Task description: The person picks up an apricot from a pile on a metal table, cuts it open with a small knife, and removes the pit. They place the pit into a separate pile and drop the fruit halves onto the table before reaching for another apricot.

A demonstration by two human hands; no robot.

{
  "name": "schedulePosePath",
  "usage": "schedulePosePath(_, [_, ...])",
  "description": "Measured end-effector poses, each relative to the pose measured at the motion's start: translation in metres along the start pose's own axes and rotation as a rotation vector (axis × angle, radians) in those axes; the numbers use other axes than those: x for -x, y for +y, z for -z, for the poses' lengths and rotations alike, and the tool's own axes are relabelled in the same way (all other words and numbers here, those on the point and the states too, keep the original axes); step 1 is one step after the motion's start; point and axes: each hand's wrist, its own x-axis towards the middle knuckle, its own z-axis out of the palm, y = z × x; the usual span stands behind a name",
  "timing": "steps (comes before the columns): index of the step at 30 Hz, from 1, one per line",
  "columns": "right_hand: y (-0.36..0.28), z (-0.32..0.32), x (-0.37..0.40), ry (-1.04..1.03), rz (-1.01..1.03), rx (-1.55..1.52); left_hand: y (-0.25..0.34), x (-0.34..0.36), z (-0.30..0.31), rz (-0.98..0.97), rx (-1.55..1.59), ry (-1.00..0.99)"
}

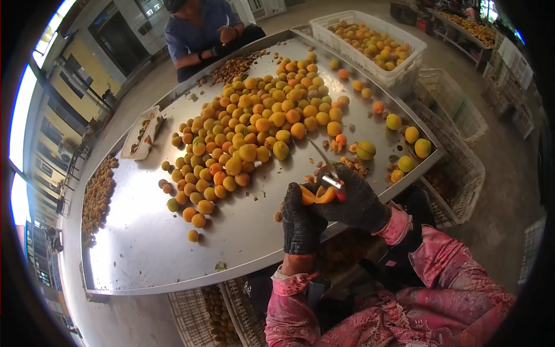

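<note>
My left hand [302, 226], in a black glove, is closed round an opened orange apricot [315, 197] above the table's front edge. My right hand [359, 199], also gloved in black, is closed on a small knife [332, 182] with a red part on its handle, close against the fruit. The thin curved blade seems to point up and away. Beyond my hands a large heap of yellow-orange apricots [248, 130] lies on the metal table [139, 231]. Fruit scraps and pits [352, 166] lie just behind my right hand.
Across the table stands a person in blue [199, 29]. A white crate of apricots [370, 46] is at the back right, with more crates [454, 104] beside it. A white tray [141, 133] and a pile of pits [99, 199] lie on the left.
</note>
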Motion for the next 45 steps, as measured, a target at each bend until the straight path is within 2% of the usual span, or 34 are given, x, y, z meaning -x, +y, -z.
schedulePosePath(1, [-0.004,0.001,0.002,-0.014,-0.162,-0.202,-0.003,-0.001,0.0,0.016,0.151,-0.014])
schedulePosePath(2, [-0.004,0.003,0.003,-0.015,-0.164,-0.202,-0.008,-0.005,0.005,0.017,0.152,-0.012])
schedulePosePath(4, [-0.003,0.009,0.004,-0.045,-0.217,-0.357,-0.011,-0.009,0.009,-0.288,-0.098,-0.064])
schedulePosePath(5, [-0.002,0.013,0.007,-0.057,-0.333,-0.47,-0.003,0.004,0.01,-0.229,-0.279,-0.147])
schedulePosePath(6, [-0.003,0.018,0.011,-0.05,-0.331,-0.474,0.001,0.012,0.005,-0.227,-0.287,-0.151])
schedulePosePath(8, [-0.008,0.033,0.019,-0.064,-0.582,-1.088,0.003,0.027,-0.006,-0.258,-0.578,-0.174])
schedulePosePath(9, [-0.007,0.04,0.024,-0.116,-0.601,-1.059,0.002,0.033,-0.009,-0.251,-0.582,-0.178])
schedulePosePath(11, [-0.007,0.043,0.03,-0.114,-0.616,-0.991,0.001,0.044,-0.013,-0.088,-0.284,-0.273])
schedulePosePath(12, [-0.008,0.044,0.032,-0.121,-0.629,-0.92,-0.001,0.048,-0.008,-0.087,-0.29,-0.277])
schedulePosePath(14, [-0.014,0.046,0.037,-0.119,-0.631,-0.943,-0.004,0.06,-0.001,0.038,-0.504,-0.331])
schedulePosePath(15, [-0.01,0.046,0.039,-0.112,-0.59,-0.877,-0.006,0.066,-0.001,0.012,-0.718,-0.352])
schedulePosePath(17, [-0.006,0.048,0.043,-0.109,-0.531,-0.817,-0.021,0.072,0.002,0.024,-0.772,-0.368])
schedulePosePath(18, [-0.005,0.052,0.047,-0.142,-0.593,-0.835,-0.03,0.074,0.008,0.043,-0.82,-0.379])
schedulePosePath(19, [-0.002,0.054,0.05,-0.177,-0.654,-0.853,-0.033,0.073,0.013,-0.042,-1.015,-0.392])
schedulePosePath(20, [-0.001,0.054,0.052,-0.184,-0.641,-0.859,-0.037,0.076,0.017,-0.054,-1.025,-0.387])
schedulePosePath(22, [0.004,0.051,0.057,-0.128,-0.623,-0.825,-0.039,0.081,0.016,-0.26,-1.342,-0.35])
schedulePosePath(23, [0.009,0.049,0.059,-0.13,-0.615,-0.83,-0.036,0.085,0.012,-0.266,-1.349,-0.348])
schedulePosePath(25, [0.013,0.046,0.06,-0.081,-0.643,-0.755,-0.031,0.094,-0.003,-0.033,-1.085,-0.154])
schedulePosePath(26, [0.008,0.048,0.06,-0.085,-0.637,-0.757,-0.03,0.098,-0.009,-0.039,-1.088,-0.152])
schedulePosePath(28, [-0.006,0.051,0.058,-0.07,-0.692,-0.816,-0.028,0.105,-0.022,-0.329,-0.921,-0.083])
schedulePosePath(29, [-0.01,0.048,0.058,-0.073,-0.688,-0.818,-0.026,0.11,-0.031,-0.398,-0.842,-0.155])
schedulePosePath(30, [-0.014,0.045,0.057,-0.051,-0.659,-0.883,-0.028,0.109,-0.036,-0.404,-0.844,-0.155])
schedulePosePath(32, [-0.017,0.04,0.059,-0.032,-0.623,-0.949,-0.033,0.108,-0.044,-0.397,-0.616,-0.241])
schedulePosePath(35, [-0.016,0.036,0.061,-0.01,-0.583,-1.105,-0.043,0.099,-0.039,-0.389,-0.53,-0.246])
schedulePosePath(37, [-0.019,0.038,0.061,-0.014,-0.715,-1.072,-0.047,0.099,-0.044,-0.385,-0.444,-0.276])
schedulePosePath(39, [-0.031,0.036,0.058,-0.005,-0.699,-1.104,-0.048,0.101,-0.057,-0.38,-0.158,-0.175])
schedulePosePath(40, [-0.039,0.035,0.057,0.008,-0.688,-1.137,-0.051,0.098,-0.055,-0.384,-0.159,-0.176])
schedulePosePath(42, [-0.047,0.034,0.058,0.037,-0.669,-1.159,-0.056,0.087,-0.049,-0.407,-0.122,-0.011])
schedulePosePath(45, [-0.043,0.031,0.057,0.097,-0.669,-1.199,-0.057,0.087,-0.051,-0.401,-0.133,0.009])
